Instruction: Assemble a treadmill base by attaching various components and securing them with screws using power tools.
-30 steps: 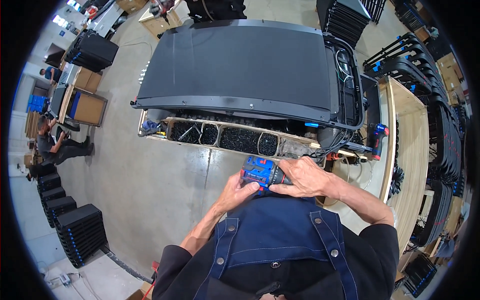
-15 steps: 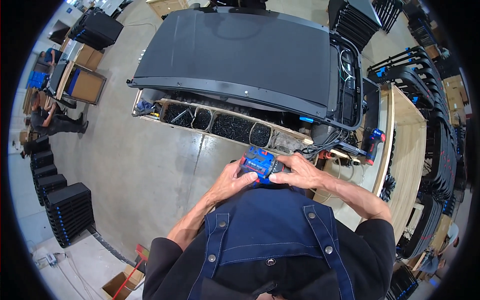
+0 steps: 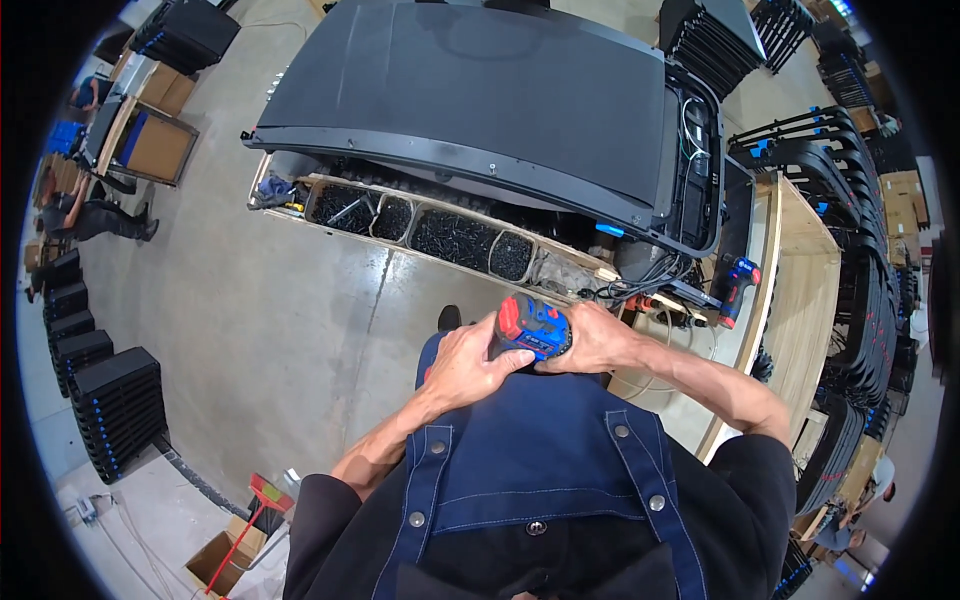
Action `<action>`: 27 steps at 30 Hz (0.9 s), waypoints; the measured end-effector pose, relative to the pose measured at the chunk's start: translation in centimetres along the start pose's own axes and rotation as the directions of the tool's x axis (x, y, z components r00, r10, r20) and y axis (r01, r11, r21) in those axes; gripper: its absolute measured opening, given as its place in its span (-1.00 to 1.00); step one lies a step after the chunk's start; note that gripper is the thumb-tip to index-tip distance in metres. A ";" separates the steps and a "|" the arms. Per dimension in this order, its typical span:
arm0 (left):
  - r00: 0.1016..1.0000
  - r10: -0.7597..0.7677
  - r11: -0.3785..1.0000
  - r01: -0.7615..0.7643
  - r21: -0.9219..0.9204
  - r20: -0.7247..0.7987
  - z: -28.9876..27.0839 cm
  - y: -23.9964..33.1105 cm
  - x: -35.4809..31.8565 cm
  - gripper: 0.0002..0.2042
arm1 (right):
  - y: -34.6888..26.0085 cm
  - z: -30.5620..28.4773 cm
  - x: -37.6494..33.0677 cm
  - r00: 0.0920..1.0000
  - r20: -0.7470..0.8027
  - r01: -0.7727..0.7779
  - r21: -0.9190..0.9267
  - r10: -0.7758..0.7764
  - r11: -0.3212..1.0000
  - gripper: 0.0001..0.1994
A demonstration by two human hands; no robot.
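In front of my waist I hold a blue, black and red cordless drill [image 3: 540, 325] between both hands. My left hand [image 3: 468, 362] is closed round its handle side, thumb lying across the lower body. My right hand [image 3: 600, 340] grips the front end near the chuck, its fingertips partly hidden by the tool. Just beyond the drill stands a long wooden tray [image 3: 375, 241] divided into bins, several of them full of small black screws [image 3: 455, 245]. A large dark panel [image 3: 480, 90] in a black frame lies above the tray.
A second cordless drill [image 3: 738, 292] rests at the right beside a wooden box [image 3: 805, 290]. Coiled black cables [image 3: 655, 280] lie near it. Stacks of black frames stand at the right [image 3: 850, 240] and left [image 3: 118, 410]. People work at the far left [image 3: 95, 212] and lower right.
The drill has turned in my hands, so its red-and-black rear end now faces up and left. My left hand has shifted its hold, and one foot has come into view.
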State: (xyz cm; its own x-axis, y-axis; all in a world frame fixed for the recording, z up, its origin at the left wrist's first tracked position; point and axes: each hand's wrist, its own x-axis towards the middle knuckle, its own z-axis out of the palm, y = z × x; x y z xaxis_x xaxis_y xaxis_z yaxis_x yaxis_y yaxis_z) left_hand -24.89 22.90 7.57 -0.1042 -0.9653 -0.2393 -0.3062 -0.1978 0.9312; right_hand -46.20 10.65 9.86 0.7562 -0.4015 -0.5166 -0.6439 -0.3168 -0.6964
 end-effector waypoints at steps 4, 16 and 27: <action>1.000 -0.023 1.000 0.023 0.012 0.004 -0.1 0.1 -0.3 -0.45 | -0.2 -0.2 0.2 0.995 0.101 -0.041 0.194 0.022 0.980 -0.78; 0.998 -0.039 0.989 0.031 -0.145 -0.055 0.7 -1.2 -0.8 -0.49 | 0.1 -2.0 2.3 0.906 0.421 -0.215 0.351 0.051 0.911 -0.77; 0.998 0.005 0.995 0.001 0.101 -0.060 -0.3 -0.1 -0.1 -0.50 | 1.0 -1.9 3.7 0.831 0.552 -0.357 0.441 0.065 0.823 -0.77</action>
State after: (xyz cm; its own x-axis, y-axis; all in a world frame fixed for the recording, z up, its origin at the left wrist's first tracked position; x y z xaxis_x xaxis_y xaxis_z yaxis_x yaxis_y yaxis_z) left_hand -24.56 22.98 7.58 -0.0488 -0.9748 -0.2177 -0.4008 -0.1805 0.8982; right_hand -44.27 7.22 8.25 0.6506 0.1203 -0.7499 -0.7494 0.2615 -0.6083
